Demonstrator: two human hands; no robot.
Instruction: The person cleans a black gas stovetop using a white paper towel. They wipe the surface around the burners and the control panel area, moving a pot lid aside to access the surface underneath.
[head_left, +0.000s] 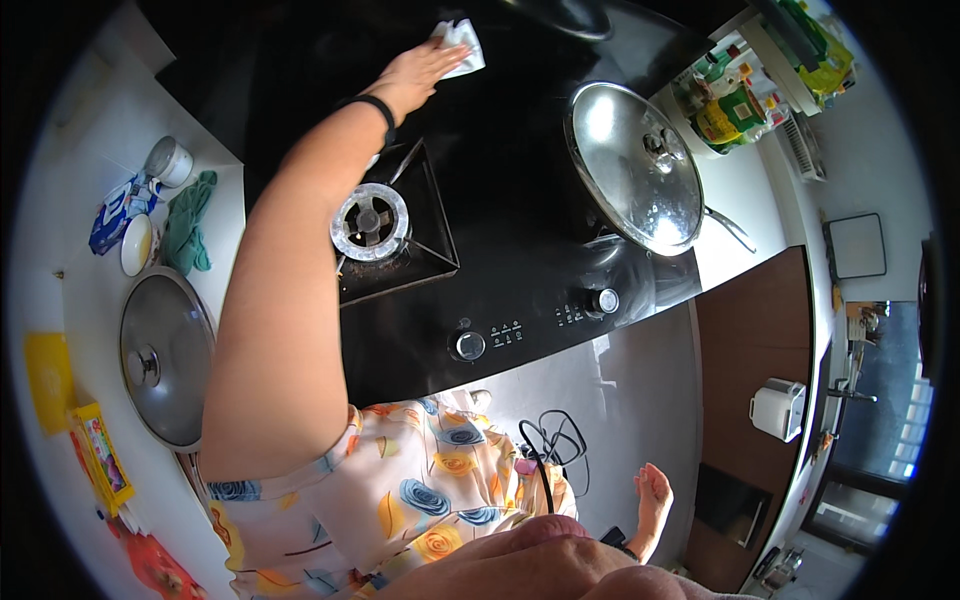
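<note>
My left hand (420, 71) presses a folded white wipe or paper towel (463, 51) against the black glass cooktop (502, 165), near its back. Below my left forearm, a bare gas burner (370, 222) sits in its square black pan support, partly hidden by the arm. On the right side of the cooktop rests a pan under a steel-rimmed glass lid (626, 169), its handle pointing right. Two control knobs, one on the left (469, 346) and one on the right (602, 301), line the front edge. My right hand (655, 495) hangs low at my side, holding nothing, fingers loosely bent.
Left counter: a lidded pan (166, 360), green cloth (189, 225), bowl (138, 244), blue packet (120, 210), jar (169, 161) and yellow packet (103, 457). Bottles (727, 112) crowd the right back corner. A black cable (555, 442) loops near my body. A sink faucet (851, 391) stands far right.
</note>
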